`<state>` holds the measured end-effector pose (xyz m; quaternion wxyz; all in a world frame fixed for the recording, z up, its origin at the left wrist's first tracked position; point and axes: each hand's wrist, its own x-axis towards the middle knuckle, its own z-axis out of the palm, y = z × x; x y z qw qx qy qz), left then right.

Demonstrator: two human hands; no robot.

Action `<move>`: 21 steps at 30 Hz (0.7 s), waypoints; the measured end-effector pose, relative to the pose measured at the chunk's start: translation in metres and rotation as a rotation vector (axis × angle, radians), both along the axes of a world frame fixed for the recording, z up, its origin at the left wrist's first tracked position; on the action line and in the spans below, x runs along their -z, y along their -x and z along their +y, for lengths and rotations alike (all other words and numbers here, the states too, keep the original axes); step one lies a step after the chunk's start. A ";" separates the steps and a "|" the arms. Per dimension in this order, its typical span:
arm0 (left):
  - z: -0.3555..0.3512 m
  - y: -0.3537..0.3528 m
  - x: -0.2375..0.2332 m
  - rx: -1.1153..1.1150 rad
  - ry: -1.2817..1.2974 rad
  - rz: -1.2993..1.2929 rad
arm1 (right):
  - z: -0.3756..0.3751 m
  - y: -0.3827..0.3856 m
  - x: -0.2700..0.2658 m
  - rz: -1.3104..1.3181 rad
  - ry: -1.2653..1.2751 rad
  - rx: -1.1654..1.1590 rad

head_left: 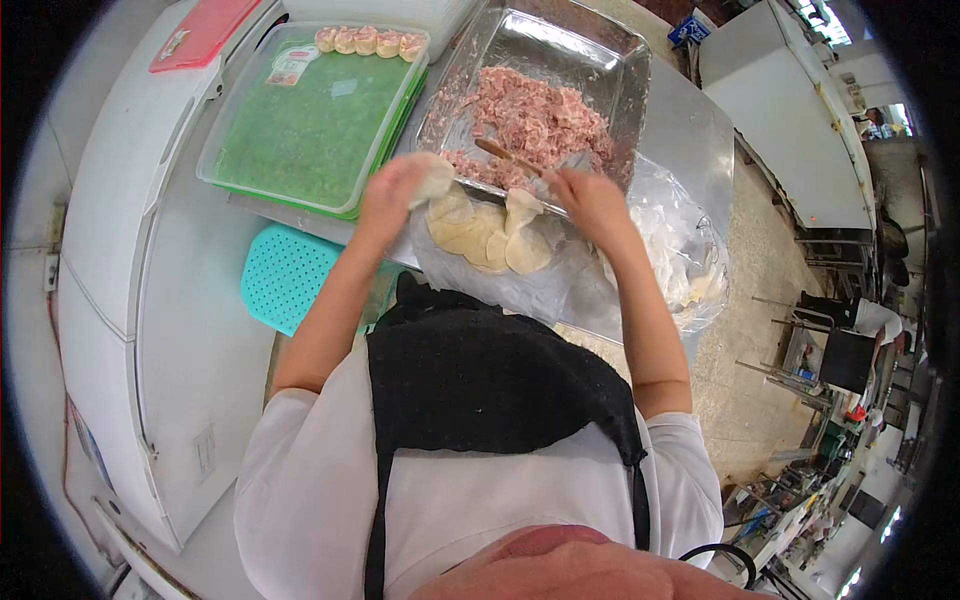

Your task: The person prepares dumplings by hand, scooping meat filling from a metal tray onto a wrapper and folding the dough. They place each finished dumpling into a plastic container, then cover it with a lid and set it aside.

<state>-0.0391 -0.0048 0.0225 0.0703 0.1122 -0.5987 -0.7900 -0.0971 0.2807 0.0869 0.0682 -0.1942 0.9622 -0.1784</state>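
Note:
My left hand [393, 195], a little blurred, holds a round dough wrapper [433, 181] near the front left corner of a metal tray [635, 110]. Ground meat [545, 118] is heaped in that tray. My right hand [590, 200] is closed round a wooden spatula [507, 154], whose tip reaches over the meat. Below the tray, overlapping dough wrappers [470, 232] lie on clear plastic; one stands folded up against the tray's front wall. Left of the tray, a row of filled dumplings [368, 42] sits along the far edge of a clear plastic container [290, 130] with a green base.
A turquoise perforated basket [287, 277] stands below the container. A crumpled plastic bag [675, 240] lies on the metal table [706, 130] at right. A white freezer [165, 250] with a red board [203, 35] on it flanks the left side. Racks and equipment fill the far right.

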 end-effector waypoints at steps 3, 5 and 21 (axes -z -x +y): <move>0.011 -0.005 0.010 0.371 0.610 0.064 | -0.017 0.034 -0.006 0.127 -0.198 -0.108; 0.017 -0.005 0.038 0.435 0.661 0.146 | -0.030 0.041 0.023 0.148 -0.282 -0.181; 0.039 0.066 -0.039 0.211 -0.858 -0.157 | -0.032 0.000 0.021 -0.136 0.653 0.199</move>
